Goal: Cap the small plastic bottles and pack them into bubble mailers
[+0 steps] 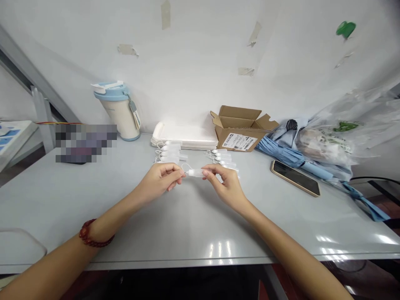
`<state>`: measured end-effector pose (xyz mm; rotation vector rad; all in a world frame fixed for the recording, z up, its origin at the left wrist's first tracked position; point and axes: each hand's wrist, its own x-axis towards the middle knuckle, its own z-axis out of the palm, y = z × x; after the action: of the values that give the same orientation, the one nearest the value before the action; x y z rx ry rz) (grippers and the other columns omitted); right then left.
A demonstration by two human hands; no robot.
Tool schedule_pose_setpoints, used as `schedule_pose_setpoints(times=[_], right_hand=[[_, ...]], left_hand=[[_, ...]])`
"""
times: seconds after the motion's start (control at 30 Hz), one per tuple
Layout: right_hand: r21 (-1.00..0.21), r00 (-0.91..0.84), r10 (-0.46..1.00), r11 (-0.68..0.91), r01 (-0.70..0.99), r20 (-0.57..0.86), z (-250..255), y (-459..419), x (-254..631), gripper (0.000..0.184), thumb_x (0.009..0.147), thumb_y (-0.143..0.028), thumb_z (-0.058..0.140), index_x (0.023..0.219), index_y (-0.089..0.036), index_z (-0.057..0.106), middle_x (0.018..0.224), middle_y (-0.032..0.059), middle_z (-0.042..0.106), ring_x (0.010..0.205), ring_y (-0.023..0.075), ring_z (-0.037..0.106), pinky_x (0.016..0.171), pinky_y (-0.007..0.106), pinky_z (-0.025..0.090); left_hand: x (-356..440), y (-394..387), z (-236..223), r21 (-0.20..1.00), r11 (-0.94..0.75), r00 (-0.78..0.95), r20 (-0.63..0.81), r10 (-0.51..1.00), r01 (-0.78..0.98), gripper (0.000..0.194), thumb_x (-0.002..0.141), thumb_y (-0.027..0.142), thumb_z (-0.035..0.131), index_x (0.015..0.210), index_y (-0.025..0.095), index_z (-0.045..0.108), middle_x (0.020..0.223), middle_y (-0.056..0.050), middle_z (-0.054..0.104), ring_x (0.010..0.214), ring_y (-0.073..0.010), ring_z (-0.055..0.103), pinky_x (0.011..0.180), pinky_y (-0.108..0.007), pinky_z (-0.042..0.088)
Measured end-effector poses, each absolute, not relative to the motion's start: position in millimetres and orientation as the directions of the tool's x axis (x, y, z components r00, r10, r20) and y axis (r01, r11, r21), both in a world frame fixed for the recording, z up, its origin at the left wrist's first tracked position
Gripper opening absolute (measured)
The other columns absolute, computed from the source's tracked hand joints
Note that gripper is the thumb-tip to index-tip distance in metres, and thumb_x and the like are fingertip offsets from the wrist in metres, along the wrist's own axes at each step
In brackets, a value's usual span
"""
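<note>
A small translucent plastic squeeze bottle (196, 172) with a white neck lies level between my two hands, just above the table. My right hand (226, 183) is closed, thumb and fingers pinching the bottle's body at its right end. My left hand (162, 178) is closed too, its thumb and forefinger pinched at the thin tip on the bottle's left end; the exact piece there is mostly hidden. A thin white loop stands up near that tip. Behind my left hand lies a row of similar bottles (170, 153) with loops, and another row (222, 156) lies behind my right hand.
A stack of white padded sheets or envelopes (190, 135) and an open cardboard box (237, 135) stand against the wall. To the left is a tumbler (120, 110). At right are a phone (295, 178), a blue umbrella (281, 152) and a plastic bag (331, 139).
</note>
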<state>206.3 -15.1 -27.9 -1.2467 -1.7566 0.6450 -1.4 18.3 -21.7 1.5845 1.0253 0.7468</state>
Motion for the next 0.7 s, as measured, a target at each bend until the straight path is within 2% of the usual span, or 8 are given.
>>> schedule_pose_setpoints(times=[0.1, 0.2, 0.33, 0.47, 0.7], right_hand=[[-0.777, -0.183, 0.927, 0.375, 0.506, 0.329, -27.9, -13.8, 207.0, 0.02, 0.087, -0.033, 0.054, 0.094, -0.018, 0.066, 0.083, 0.0038, 0.069, 0.074, 0.015, 0.059, 0.061, 0.025, 0.045], [-0.765, -0.171, 0.924, 0.38, 0.52, 0.342, -29.1, -9.8, 211.5, 0.024, 0.086, -0.032, 0.055, 0.104, -0.018, 0.062, 0.086, 0.0043, 0.069, 0.079, 0.0158, 0.061, 0.06, 0.025, 0.046], [-0.679, -0.14, 0.888, 0.429, 0.596, 0.439, -30.9, 0.1, 223.9, 0.019, 0.087, -0.029, 0.054, 0.102, -0.019, 0.061, 0.086, 0.0043, 0.069, 0.077, 0.016, 0.062, 0.071, 0.03, 0.047], [-0.559, -0.154, 0.839, 0.473, 0.681, 0.522, -31.1, 7.9, 235.3, 0.015, 0.087, -0.026, 0.052, 0.097, -0.019, 0.061, 0.086, 0.005, 0.069, 0.077, 0.0171, 0.062, 0.073, 0.033, 0.047], [-0.397, -0.252, 0.779, 0.534, 0.746, 0.574, -31.2, 9.9, 240.3, 0.014, 0.09, -0.022, 0.047, 0.095, -0.018, 0.059, 0.083, 0.0075, 0.066, 0.081, 0.0205, 0.059, 0.074, 0.034, 0.046]], left_hand=[[-7.4, 24.8, -17.2, 0.966, -0.073, 0.392, -0.03, 0.92, 0.247, 0.025, 0.081, 0.035, 0.058, 0.064, 0.017, 0.061, 0.046, 0.004, 0.044, 0.044, -0.0079, 0.037, 0.046, -0.022, 0.032], [-18.7, 34.9, -12.6, 0.982, -0.052, 0.234, 0.008, 0.972, 0.18, 0.021, 0.076, 0.032, 0.062, 0.062, 0.016, 0.062, 0.051, 0.002, 0.049, 0.044, -0.0074, 0.036, 0.043, -0.022, 0.029], [-36.4, 50.8, -11.6, 0.993, -0.03, 0.057, 0.024, 0.998, 0.114, 0.018, 0.074, 0.03, 0.064, 0.063, 0.016, 0.064, 0.061, 0.0, 0.055, 0.046, -0.0062, 0.038, 0.043, -0.021, 0.025], [-44.5, 62.2, -18.5, 0.989, 0.017, 0.057, -0.026, 0.998, 0.146, 0.018, 0.072, 0.029, 0.065, 0.061, 0.015, 0.063, 0.061, 0.0, 0.054, 0.047, -0.006, 0.037, 0.044, -0.021, 0.026], [-40.3, 65.4, -25.4, 0.976, 0.061, 0.061, -0.075, 0.995, 0.207, 0.019, 0.07, 0.031, 0.063, 0.061, 0.014, 0.061, 0.058, 0.002, 0.049, 0.046, -0.0067, 0.036, 0.045, -0.022, 0.026]])
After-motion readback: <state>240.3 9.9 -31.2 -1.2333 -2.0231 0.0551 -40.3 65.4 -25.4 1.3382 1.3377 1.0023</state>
